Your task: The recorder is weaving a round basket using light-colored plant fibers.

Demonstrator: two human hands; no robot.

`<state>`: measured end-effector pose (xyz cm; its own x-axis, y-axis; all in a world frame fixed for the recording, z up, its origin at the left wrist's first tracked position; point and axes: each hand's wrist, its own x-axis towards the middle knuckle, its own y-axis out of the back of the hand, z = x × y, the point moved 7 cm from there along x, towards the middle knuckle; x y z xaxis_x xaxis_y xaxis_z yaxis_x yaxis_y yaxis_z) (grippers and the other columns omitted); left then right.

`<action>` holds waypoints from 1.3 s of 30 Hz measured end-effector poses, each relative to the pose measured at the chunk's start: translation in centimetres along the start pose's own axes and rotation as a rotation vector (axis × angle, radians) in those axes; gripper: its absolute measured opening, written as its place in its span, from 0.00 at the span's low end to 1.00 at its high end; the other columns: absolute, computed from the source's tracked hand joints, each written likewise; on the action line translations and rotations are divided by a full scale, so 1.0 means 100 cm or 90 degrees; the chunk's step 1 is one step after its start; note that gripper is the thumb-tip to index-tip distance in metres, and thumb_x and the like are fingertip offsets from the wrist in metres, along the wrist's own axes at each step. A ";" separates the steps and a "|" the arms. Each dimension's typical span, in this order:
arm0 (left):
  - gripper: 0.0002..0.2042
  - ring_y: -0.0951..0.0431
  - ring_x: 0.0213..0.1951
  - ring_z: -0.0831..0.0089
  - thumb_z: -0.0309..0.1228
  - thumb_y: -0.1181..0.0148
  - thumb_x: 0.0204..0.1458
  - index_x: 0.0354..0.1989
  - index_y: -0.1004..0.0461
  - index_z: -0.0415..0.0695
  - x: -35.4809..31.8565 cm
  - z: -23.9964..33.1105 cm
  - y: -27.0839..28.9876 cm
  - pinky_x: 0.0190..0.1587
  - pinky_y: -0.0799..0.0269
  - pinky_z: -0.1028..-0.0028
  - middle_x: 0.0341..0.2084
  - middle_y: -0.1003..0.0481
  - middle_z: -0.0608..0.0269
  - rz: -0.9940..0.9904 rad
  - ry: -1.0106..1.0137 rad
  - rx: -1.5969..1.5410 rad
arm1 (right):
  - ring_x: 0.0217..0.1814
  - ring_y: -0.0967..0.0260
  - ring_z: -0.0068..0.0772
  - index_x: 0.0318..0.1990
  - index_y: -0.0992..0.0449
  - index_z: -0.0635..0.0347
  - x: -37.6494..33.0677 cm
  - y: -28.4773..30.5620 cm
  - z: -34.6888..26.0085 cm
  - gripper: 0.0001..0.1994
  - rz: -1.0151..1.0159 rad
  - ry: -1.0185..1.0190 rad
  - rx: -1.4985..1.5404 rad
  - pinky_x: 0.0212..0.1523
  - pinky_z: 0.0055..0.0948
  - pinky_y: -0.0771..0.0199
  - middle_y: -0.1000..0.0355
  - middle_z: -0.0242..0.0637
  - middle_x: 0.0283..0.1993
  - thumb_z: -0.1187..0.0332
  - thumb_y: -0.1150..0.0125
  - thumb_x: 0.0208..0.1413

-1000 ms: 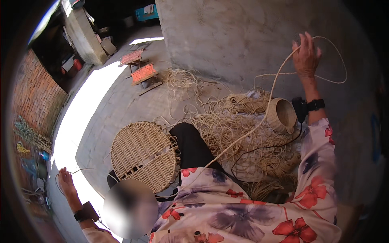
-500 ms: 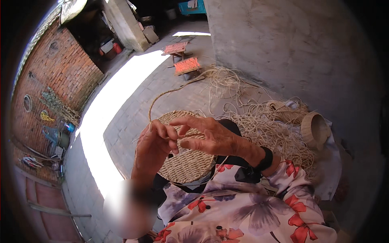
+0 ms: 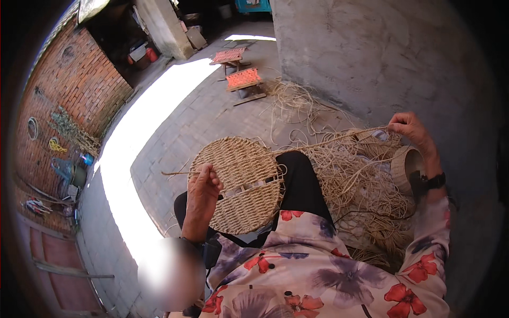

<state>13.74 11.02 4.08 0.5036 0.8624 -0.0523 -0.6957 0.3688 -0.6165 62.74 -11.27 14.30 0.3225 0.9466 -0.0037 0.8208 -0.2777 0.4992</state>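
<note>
A round woven straw-coloured disc [image 3: 233,164] rests on my lap, with a narrow gap across its lower part bridged by pale strips. My left hand [image 3: 203,193] is over the disc's left side, thumb and fingers pinched on a short cord end [image 3: 177,173] that sticks out to the left. Far out to the right, my right hand [image 3: 408,129] grips a twisted cord [image 3: 339,140]. That cord runs taut from its fingers back to the disc's right edge. Whether both ends belong to one cord is hidden behind the disc and hand.
A large heap of loose cord [image 3: 355,185] spreads at my right, with a small woven basket [image 3: 405,169] on its side beside it. Two low stools with orange-red seats [image 3: 244,78] stand ahead. A grey wall [image 3: 371,58] rises at the far right.
My hands were close together over the disc; now the right one has swung far out to the right, drawing the cord straight. The left has dropped slightly, and the disc shows more fully.
</note>
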 end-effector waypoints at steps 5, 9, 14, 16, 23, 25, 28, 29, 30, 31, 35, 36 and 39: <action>0.08 0.24 0.32 0.80 0.31 0.42 0.62 0.43 0.25 0.40 -0.014 -0.052 -0.013 0.38 0.24 0.76 0.31 0.25 0.67 -0.047 0.112 0.187 | 0.40 0.26 0.38 0.38 0.21 0.62 -0.011 -0.024 0.050 0.09 0.188 0.115 -0.874 0.40 0.34 0.28 0.25 0.39 0.39 0.69 0.38 0.50; 0.07 0.22 0.33 0.78 0.30 0.41 0.60 0.41 0.25 0.38 -0.036 -0.099 -0.046 0.39 0.24 0.75 0.31 0.23 0.65 -0.167 0.250 0.326 | 0.44 0.27 0.50 0.42 0.23 0.65 -0.002 -0.194 -0.033 0.13 -0.006 0.279 -0.182 0.45 0.41 0.28 0.26 0.47 0.40 0.66 0.38 0.53; 0.09 0.19 0.36 0.74 0.28 0.44 0.62 0.41 0.22 0.35 -0.048 -0.135 -0.070 0.41 0.22 0.74 0.37 0.19 0.57 -0.323 0.366 0.395 | 0.40 0.27 0.44 0.40 0.21 0.62 -0.023 -0.305 -0.044 0.09 -0.120 0.291 0.030 0.43 0.37 0.28 0.25 0.42 0.36 0.66 0.39 0.56; 0.08 0.19 0.36 0.74 0.28 0.43 0.61 0.41 0.22 0.35 -0.047 -0.146 -0.061 0.41 0.22 0.74 0.37 0.19 0.58 -0.310 0.378 0.366 | 0.40 0.28 0.41 0.40 0.21 0.63 -0.024 -0.315 -0.041 0.09 -0.088 0.302 0.024 0.44 0.35 0.28 0.25 0.41 0.37 0.68 0.37 0.55; 0.07 0.19 0.34 0.74 0.24 0.41 0.58 0.42 0.24 0.35 -0.046 -0.158 -0.063 0.37 0.22 0.74 0.34 0.20 0.60 -0.366 0.424 0.378 | 0.35 0.28 0.38 0.40 0.20 0.62 -0.028 -0.307 -0.041 0.08 0.037 0.276 0.086 0.37 0.31 0.28 0.24 0.39 0.36 0.76 0.34 0.50; 0.07 0.20 0.33 0.74 0.25 0.40 0.57 0.41 0.23 0.35 -0.044 -0.138 -0.073 0.35 0.23 0.73 0.33 0.20 0.60 -0.318 0.406 0.428 | 0.34 0.28 0.43 0.39 0.20 0.59 -0.027 -0.277 -0.039 0.09 0.108 0.274 -0.003 0.33 0.34 0.29 0.28 0.40 0.33 0.77 0.34 0.48; 0.06 0.20 0.31 0.72 0.26 0.39 0.56 0.39 0.22 0.37 -0.017 -0.106 -0.061 0.33 0.25 0.71 0.30 0.20 0.59 -0.262 0.166 0.634 | 0.34 0.29 0.44 0.38 0.21 0.60 -0.025 -0.241 -0.024 0.09 0.175 0.261 -0.124 0.33 0.37 0.29 0.31 0.40 0.30 0.77 0.34 0.48; 0.07 0.20 0.29 0.70 0.26 0.38 0.55 0.39 0.22 0.37 -0.010 -0.086 -0.064 0.32 0.26 0.70 0.28 0.20 0.57 -0.246 -0.063 0.774 | 0.33 0.30 0.44 0.36 0.22 0.60 -0.022 -0.236 -0.019 0.07 0.186 0.266 -0.154 0.33 0.38 0.30 0.33 0.40 0.30 0.76 0.34 0.49; 0.07 0.20 0.29 0.70 0.26 0.38 0.55 0.39 0.22 0.37 -0.007 -0.083 -0.065 0.32 0.26 0.70 0.28 0.20 0.57 -0.250 -0.063 0.775 | 0.33 0.30 0.44 0.34 0.23 0.61 -0.020 -0.234 -0.014 0.05 0.198 0.271 -0.184 0.33 0.39 0.30 0.34 0.40 0.29 0.76 0.35 0.49; 0.07 0.20 0.29 0.66 0.27 0.38 0.54 0.39 0.22 0.38 -0.004 -0.075 -0.070 0.32 0.26 0.68 0.28 0.21 0.55 -0.240 -0.140 0.860 | 0.33 0.30 0.44 0.34 0.23 0.61 -0.019 -0.236 -0.011 0.05 0.201 0.269 -0.183 0.33 0.39 0.30 0.34 0.40 0.29 0.76 0.35 0.49; 0.06 0.20 0.29 0.55 0.27 0.39 0.53 0.37 0.22 0.40 -0.003 -0.074 -0.087 0.31 0.26 0.64 0.29 0.22 0.50 -0.247 -0.297 1.019 | 0.33 0.29 0.46 0.30 0.26 0.62 -0.011 -0.255 -0.012 0.04 0.248 0.253 -0.191 0.34 0.41 0.29 0.32 0.41 0.30 0.72 0.39 0.53; 0.05 0.21 0.29 0.55 0.27 0.39 0.53 0.37 0.23 0.41 -0.004 -0.076 -0.090 0.30 0.27 0.62 0.27 0.23 0.52 -0.257 -0.297 1.035 | 0.33 0.28 0.48 0.30 0.26 0.62 -0.005 -0.268 -0.002 0.04 0.203 0.191 -0.160 0.34 0.43 0.28 0.30 0.43 0.29 0.72 0.40 0.53; 0.05 0.22 0.26 0.55 0.27 0.39 0.54 0.38 0.24 0.43 -0.010 -0.076 -0.094 0.26 0.28 0.61 0.24 0.26 0.54 -0.251 -0.367 1.055 | 0.32 0.25 0.53 0.30 0.25 0.61 0.007 -0.293 0.004 0.05 0.141 0.105 -0.099 0.33 0.46 0.27 0.24 0.47 0.28 0.71 0.44 0.54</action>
<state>23.66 4.09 3.98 0.7774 0.5134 0.3634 -0.5101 0.1763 0.8419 39.13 -2.56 -0.66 0.3943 0.8830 0.2548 0.6528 -0.4643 0.5986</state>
